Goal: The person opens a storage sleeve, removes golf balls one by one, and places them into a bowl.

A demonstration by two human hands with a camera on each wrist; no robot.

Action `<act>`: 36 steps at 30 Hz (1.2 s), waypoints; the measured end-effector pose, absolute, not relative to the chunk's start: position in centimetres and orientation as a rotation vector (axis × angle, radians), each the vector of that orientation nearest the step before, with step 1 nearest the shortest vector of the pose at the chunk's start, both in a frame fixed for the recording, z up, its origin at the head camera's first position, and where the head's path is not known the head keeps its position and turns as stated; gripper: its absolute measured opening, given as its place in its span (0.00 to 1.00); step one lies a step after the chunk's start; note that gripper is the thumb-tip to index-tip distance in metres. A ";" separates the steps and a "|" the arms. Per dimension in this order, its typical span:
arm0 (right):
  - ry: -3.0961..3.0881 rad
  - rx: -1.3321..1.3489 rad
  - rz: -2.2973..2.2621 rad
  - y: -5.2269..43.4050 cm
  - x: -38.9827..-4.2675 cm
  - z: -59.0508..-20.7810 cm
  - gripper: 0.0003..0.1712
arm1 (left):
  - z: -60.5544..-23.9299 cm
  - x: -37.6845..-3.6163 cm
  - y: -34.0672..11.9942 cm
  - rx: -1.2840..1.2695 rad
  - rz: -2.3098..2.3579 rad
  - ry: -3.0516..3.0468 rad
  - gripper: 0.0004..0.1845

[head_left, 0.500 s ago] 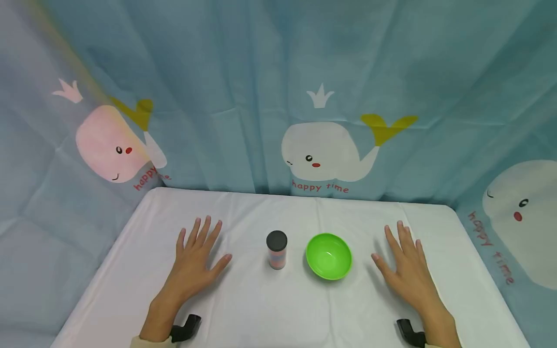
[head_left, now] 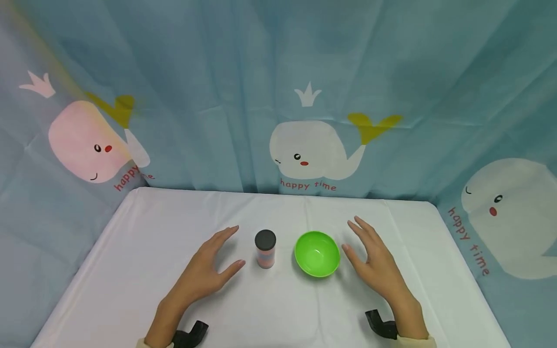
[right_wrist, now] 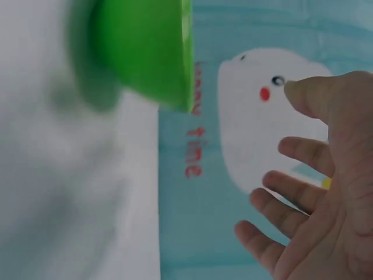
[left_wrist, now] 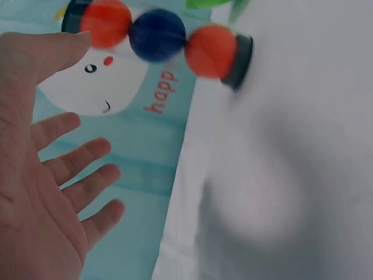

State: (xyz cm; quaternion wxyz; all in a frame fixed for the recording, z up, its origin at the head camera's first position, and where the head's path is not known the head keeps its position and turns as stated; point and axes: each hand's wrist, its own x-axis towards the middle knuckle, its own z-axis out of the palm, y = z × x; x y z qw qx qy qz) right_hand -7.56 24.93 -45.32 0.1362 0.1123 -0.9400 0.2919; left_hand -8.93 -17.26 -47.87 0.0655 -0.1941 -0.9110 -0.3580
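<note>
Head view: Both hands had swung inward off the white-clothed table [head_left: 143, 232]; left hand [head_left: 204, 270] neared the clear black-capped tube of coloured balls [head_left: 265, 250], right hand [head_left: 374, 266] the green plastic bowl [head_left: 317, 254].
Left wrist: Fingers [left_wrist: 76, 156] spread, grasping nothing; tube [left_wrist: 157, 36] stood apart.
Right wrist: Fingers [right_wrist: 303, 153] released, bowl [right_wrist: 143, 49] untouched.

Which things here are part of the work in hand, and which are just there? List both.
In use:
- jar, clear with a black lid and orange and blue balls inside, nearest the left hand
- green bowl, empty, nearest the right hand
Both hands are open and touch nothing.

Just there:
- white table
- whale curtain behind it
</note>
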 end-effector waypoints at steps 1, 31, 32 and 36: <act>-2.718 0.334 0.854 24.4 -7.6 -45.2 0.35 | -47.7 -8.8 -17.1 -0.574 -1.112 -2.751 0.42; -2.643 0.602 1.185 13.9 -7.1 -42.3 0.29 | -50.0 -9.6 -11.4 -0.648 -1.710 -2.495 0.37; -2.643 0.604 1.190 13.8 -7.0 -42.3 0.29 | -50.2 -9.7 -11.3 -0.658 -1.717 -2.481 0.37; -2.637 0.597 1.203 13.4 -7.0 -42.2 0.29 | -50.6 -9.7 -10.9 -0.680 -1.734 -2.439 0.36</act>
